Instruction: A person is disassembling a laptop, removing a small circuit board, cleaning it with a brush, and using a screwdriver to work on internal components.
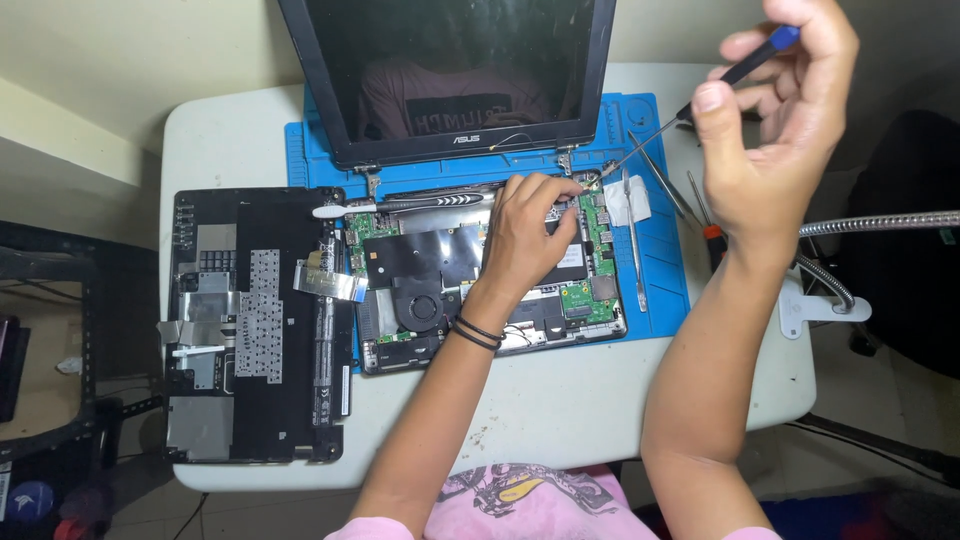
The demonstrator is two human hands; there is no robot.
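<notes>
right hand (775,125): I see it gripping screwdriver (690,108), shaft slanting down-left
tip: at laptop base (590,300) hinge corner
left hand (525,235): nearer, fingers curled, pressing base beside tip

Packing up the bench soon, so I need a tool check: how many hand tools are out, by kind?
Screwdrivers: 2, one in the right hand, tip at the hinge, one on the blue mat
Tweezers: 2
Toothbrush: 1
Total: 5
</notes>
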